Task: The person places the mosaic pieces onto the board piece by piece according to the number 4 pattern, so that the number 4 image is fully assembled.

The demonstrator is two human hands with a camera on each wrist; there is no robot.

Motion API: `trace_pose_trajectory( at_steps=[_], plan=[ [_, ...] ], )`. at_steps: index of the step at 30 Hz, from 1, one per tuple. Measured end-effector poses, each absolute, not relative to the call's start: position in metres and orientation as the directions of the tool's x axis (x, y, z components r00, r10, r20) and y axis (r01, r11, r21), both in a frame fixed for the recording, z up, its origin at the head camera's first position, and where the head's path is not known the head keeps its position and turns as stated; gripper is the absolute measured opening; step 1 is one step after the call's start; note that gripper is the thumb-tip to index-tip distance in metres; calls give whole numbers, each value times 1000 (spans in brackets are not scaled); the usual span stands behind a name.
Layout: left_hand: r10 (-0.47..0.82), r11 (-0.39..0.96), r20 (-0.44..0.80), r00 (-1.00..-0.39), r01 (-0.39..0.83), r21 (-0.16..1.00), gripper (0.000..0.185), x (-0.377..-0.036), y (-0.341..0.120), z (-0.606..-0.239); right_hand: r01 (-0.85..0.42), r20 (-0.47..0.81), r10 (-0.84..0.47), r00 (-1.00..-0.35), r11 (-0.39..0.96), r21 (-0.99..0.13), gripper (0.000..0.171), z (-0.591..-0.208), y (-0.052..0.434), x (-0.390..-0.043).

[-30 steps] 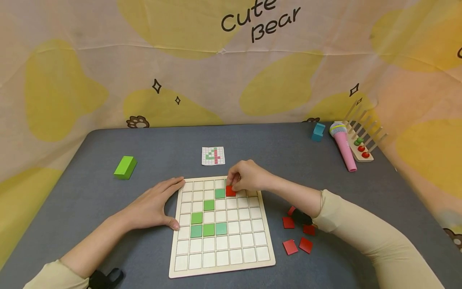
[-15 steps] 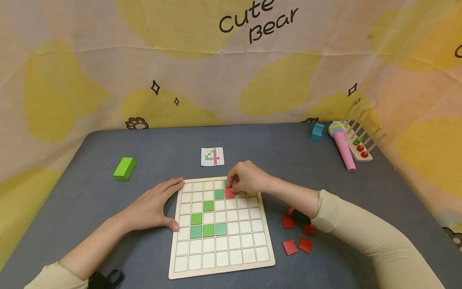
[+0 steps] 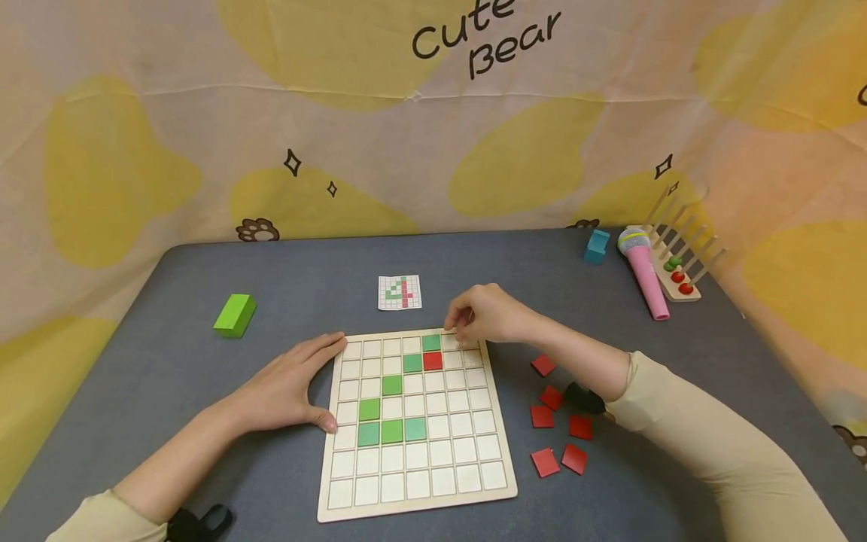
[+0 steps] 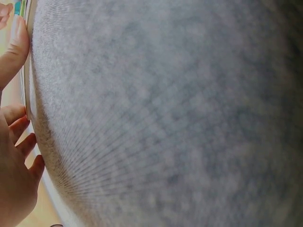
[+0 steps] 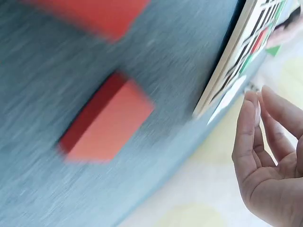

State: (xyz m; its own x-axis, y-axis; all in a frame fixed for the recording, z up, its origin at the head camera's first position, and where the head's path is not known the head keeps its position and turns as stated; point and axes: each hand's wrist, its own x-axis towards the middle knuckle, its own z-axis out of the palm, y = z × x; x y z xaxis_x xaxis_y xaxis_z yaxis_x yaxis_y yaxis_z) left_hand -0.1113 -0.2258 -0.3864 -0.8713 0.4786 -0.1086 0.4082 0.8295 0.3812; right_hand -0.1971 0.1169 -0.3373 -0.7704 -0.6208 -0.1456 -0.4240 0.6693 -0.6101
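A wooden grid board (image 3: 416,510) with white squares lies on the grey table. Green tiles (image 3: 391,431) form a slanted line and a short row on it. One red tile (image 3: 432,361) sits in its square just below the topmost green tile (image 3: 430,342). My left hand (image 3: 287,384) rests along the board's left edge, thumb and fingers spread; in the left wrist view its fingertips touch that edge. Over the board's upper right corner is my right hand (image 3: 489,312), fingers loosely bent with nothing between them, as the right wrist view (image 5: 270,161) also shows.
Several loose red tiles (image 3: 542,416) lie right of the board. Behind it is a small pattern card (image 3: 400,292). A green block (image 3: 235,315) stands at left; a blue block (image 3: 597,247), pink microphone (image 3: 646,278) and pegged wooden stand (image 3: 687,292) are at back right.
The right hand has let go of the red tile, which now lies in its square, and has moved right and slightly back. The left hand has stayed at the board's edge.
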Motion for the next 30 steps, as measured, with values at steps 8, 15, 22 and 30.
trace_pose_trajectory(
  at_steps=[8,15,22,30],
  plan=[
    [475,833,-112,-873,405,377,124,-112,-226,-387,-423,-137,-648,-749,627,-655,18,-337,162,-212],
    [475,831,-110,-873,405,381,123,-112,-226,-387,-402,-229,-709,-667,601,-691,29,-338,202,-224],
    [482,825,-105,-870,410,389,123,-112,-226,-386,-312,-351,-742,-571,591,-744,37,-344,232,-224],
    [490,818,-99,-866,417,395,123,-113,-227,-387,-293,-389,-771,-504,576,-763,37,-355,244,-219]
  ],
)
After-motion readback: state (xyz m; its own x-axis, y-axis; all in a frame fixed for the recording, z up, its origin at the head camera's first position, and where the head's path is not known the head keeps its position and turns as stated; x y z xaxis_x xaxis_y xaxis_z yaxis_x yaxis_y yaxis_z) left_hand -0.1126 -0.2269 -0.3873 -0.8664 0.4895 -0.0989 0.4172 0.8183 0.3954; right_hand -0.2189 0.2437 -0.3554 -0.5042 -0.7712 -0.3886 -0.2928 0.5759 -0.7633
